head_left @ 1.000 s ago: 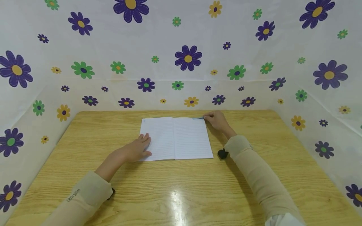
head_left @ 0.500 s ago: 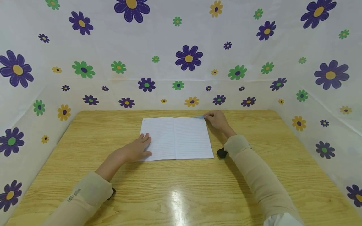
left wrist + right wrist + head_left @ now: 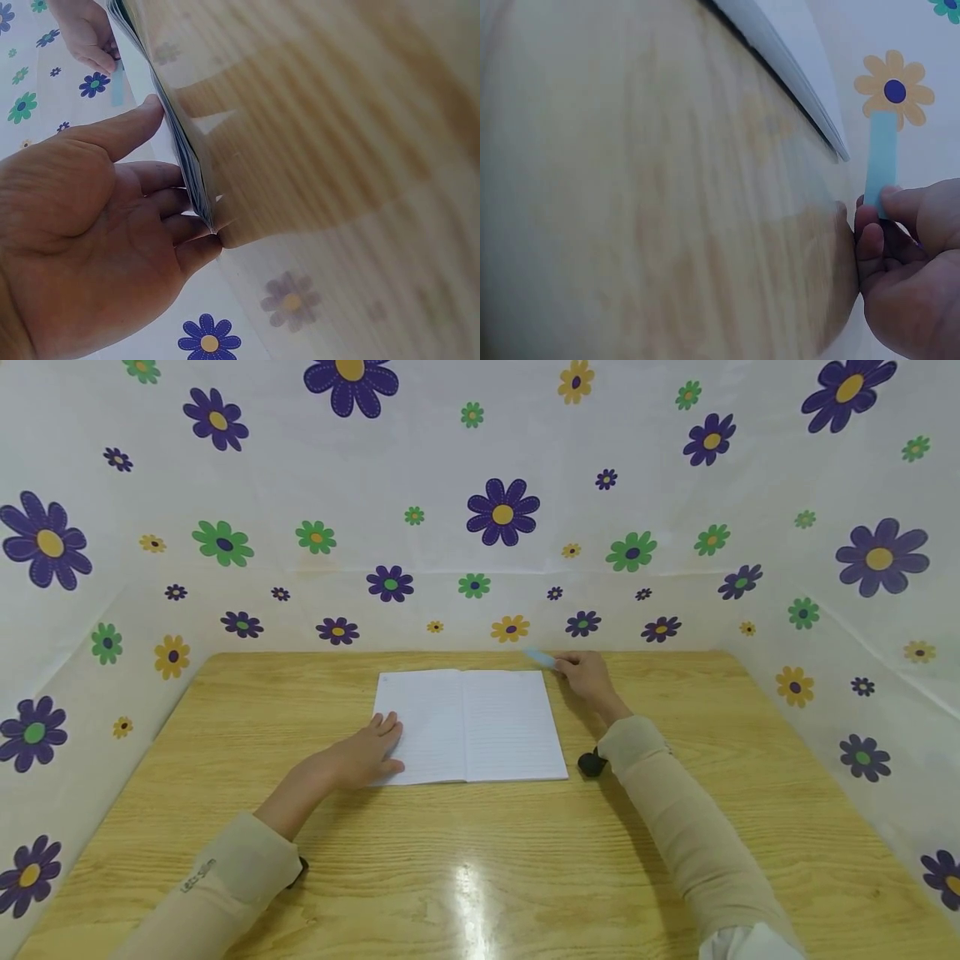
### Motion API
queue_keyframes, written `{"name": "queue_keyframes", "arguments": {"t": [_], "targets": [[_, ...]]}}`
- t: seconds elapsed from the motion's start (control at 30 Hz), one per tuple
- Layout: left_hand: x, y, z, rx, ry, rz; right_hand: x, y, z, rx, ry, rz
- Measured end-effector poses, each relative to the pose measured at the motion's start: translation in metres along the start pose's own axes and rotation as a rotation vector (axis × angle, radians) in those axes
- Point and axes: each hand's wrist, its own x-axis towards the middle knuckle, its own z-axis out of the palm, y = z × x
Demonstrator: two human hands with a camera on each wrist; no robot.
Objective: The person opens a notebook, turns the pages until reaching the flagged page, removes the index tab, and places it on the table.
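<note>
An open notebook (image 3: 504, 727) with ruled white pages lies on the wooden table. My left hand (image 3: 367, 753) rests on the outer edge of its left page, fingers spread out. The left wrist view shows that hand (image 3: 90, 225) against the notebook's edge (image 3: 180, 142), thumb and fingers extended. Between thumb and fingers, my right hand (image 3: 587, 679) pinches one end of a flat light blue strip (image 3: 539, 657). The strip is raised beyond the notebook's far right corner, apart from the page. In the right wrist view the strip (image 3: 881, 157) sticks up straight from the fingers.
The wooden table (image 3: 420, 868) reaches back to a white flower-print cloth (image 3: 420, 468), which also hangs on the left and right sides. A small black device (image 3: 591, 765) sits at the right wrist, below the cuff.
The light blue strip has risen from the top edge of the right page, up and away toward the back. My right hand moved slightly right with it; the left hand stayed in place.
</note>
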Motion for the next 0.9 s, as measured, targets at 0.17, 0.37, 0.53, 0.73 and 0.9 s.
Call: {"name": "queue_keyframes", "arguments": {"t": [0.17, 0.37, 0.53, 0.73, 0.9], "targets": [[0.001, 0.001, 0.000, -0.003, -0.001, -0.006, -0.002, -0.001, -0.002, 0.062, 0.005, 0.005], [0.000, 0.000, 0.001, -0.005, 0.002, 0.002, -0.005, 0.003, -0.006, 0.098, 0.011, -0.012], [0.000, 0.000, -0.001, -0.001, 0.003, -0.003, -0.012, 0.005, -0.017, 0.096, 0.003, -0.009], [0.000, -0.001, -0.001, -0.009, 0.002, 0.007, -0.028, 0.011, -0.042, 0.024, -0.020, -0.016], [-0.001, -0.001, 0.000, -0.015, 0.008, 0.011, -0.036, 0.020, -0.062, 0.003, -0.012, -0.007]]}}
